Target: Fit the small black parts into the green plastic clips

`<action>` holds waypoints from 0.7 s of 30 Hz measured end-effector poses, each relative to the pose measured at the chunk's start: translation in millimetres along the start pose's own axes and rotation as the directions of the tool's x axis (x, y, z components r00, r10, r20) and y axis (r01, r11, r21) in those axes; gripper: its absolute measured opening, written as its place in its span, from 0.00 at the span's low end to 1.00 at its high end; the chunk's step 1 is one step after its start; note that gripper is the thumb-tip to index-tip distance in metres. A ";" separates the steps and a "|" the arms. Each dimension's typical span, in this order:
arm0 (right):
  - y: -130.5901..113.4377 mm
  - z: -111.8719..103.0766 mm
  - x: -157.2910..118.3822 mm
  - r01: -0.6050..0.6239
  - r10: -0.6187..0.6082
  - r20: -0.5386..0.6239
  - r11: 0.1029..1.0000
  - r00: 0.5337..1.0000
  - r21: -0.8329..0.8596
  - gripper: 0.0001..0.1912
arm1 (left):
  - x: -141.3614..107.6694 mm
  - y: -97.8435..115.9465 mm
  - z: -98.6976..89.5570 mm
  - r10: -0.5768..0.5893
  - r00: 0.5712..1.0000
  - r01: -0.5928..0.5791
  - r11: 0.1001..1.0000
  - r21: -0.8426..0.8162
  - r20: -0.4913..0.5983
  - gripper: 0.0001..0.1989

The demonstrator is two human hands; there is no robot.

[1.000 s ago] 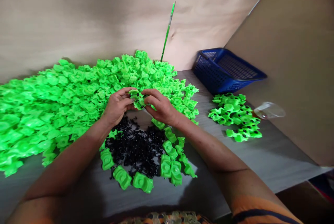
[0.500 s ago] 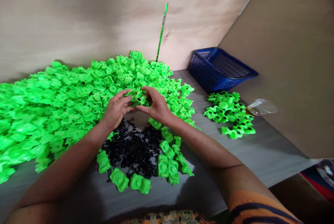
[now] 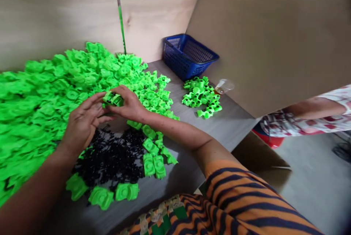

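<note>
Between both hands, just above the big green heap, is a bright green plastic toy car body (image 3: 113, 98) with dark parts showing on it. My right hand (image 3: 131, 106) pinches it between thumb and fingers from the right. My left hand (image 3: 83, 120) closes on its left end with the fingertips, palm turned inward. Below the hands lies a pile of thin black plastic axles (image 3: 115, 158), some with small wheels at the ends. Several single green car bodies (image 3: 101, 197) lie around the pile's near and right edges.
A large heap of green car bodies (image 3: 35, 110) fills the left. At right, a smaller group of green pieces with black parts (image 3: 201, 94) lies by a blue basket (image 3: 182, 61) and a clear plastic cup (image 3: 225, 86). A thin green-and-black stick (image 3: 121, 23) stands upright behind. Another person's arm (image 3: 318, 107) shows far right.
My view has swung to the right, so the basket and heap sit further left and another person's arm appears. Both hands still hold the green toy car body.
</note>
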State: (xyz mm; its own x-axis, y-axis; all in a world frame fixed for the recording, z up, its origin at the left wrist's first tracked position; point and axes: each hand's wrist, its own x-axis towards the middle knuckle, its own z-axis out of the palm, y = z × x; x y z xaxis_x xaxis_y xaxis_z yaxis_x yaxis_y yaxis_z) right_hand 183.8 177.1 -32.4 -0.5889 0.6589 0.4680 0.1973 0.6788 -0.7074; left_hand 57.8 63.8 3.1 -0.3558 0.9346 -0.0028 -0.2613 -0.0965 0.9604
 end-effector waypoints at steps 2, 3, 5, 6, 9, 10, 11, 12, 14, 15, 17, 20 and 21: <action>-1.6 -3.4 1.7 0.016 -0.016 -0.004 1.000 1.000 -0.021 0.16 | 0.1 2.8 -0.3 0.012 1.000 -0.012 1.000 0.017 -0.004 0.24; -2.5 -5.3 2.5 0.027 -0.027 -0.013 0.999 1.000 -0.032 0.16 | -0.1 3.8 -0.7 0.023 1.000 -0.023 0.999 0.028 -0.006 0.23; -4.7 -10.7 4.7 0.056 -0.057 -0.029 0.997 0.998 -0.059 0.16 | -0.2 5.0 -1.6 0.036 0.999 -0.035 0.998 0.047 -0.009 0.22; -5.9 -14.9 6.3 0.071 -0.073 -0.029 0.994 0.997 -0.080 0.16 | -0.1 5.4 -2.2 0.036 0.999 -0.035 0.998 0.053 -0.010 0.22; -7.4 -36.8 12.6 0.090 -0.092 -0.007 0.980 0.996 -0.179 0.18 | 0.4 6.9 -3.3 0.051 0.999 -0.050 0.995 0.086 -0.017 0.22; -6.2 -47.5 14.4 0.081 -0.084 -0.003 0.972 0.996 -0.220 0.19 | 0.2 8.0 -3.4 0.076 0.997 -0.073 0.992 0.107 -0.019 0.21; -3.5 -60.0 15.3 0.061 -0.066 -0.008 0.963 0.998 -0.264 0.19 | -0.3 9.5 -3.3 0.108 0.994 -0.105 0.986 0.132 -0.022 0.21; 0.9 -74.1 15.0 0.034 -0.040 -0.014 0.951 0.999 -0.308 0.20 | -1.1 11.2 -3.0 0.141 0.990 -0.136 0.978 0.158 -0.024 0.20; 15.5 -107.0 9.0 -0.045 0.034 -0.034 0.913 0.999 -0.405 0.21 | -3.0 15.1 -2.5 0.182 0.983 -0.172 0.960 0.219 -0.026 0.19; 25.6 -125.8 3.0 -0.103 0.088 -0.054 0.882 0.995 -0.460 0.22 | -3.9 16.6 -2.5 0.182 0.983 -0.171 0.951 0.258 -0.020 0.18; 49.7 -167.5 -13.7 -0.258 0.219 -0.138 0.775 0.966 -0.577 0.24 | -4.5 17.5 -3.5 0.142 0.990 -0.140 0.929 0.343 0.021 0.17; 86.7 -233.4 -43.6 -0.404 0.312 -0.265 0.581 0.913 -0.706 0.19 | -1.9 11.8 -7.6 0.012 0.986 -0.090 0.879 0.469 0.166 0.18; 96.5 -252.8 -52.5 -0.355 0.256 -0.249 0.583 0.934 -0.731 0.15 | -0.4 8.5 -9.4 -0.026 0.975 -0.090 0.859 0.504 0.218 0.18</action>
State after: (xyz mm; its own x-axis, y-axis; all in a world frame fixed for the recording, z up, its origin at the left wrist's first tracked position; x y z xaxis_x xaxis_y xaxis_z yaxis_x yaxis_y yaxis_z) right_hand 431.9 289.9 8.7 -0.3044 0.8699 0.3880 0.8966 0.3992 -0.1916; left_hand 47.2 59.4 8.6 -0.1442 0.9890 0.0329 0.2601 0.0058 0.9656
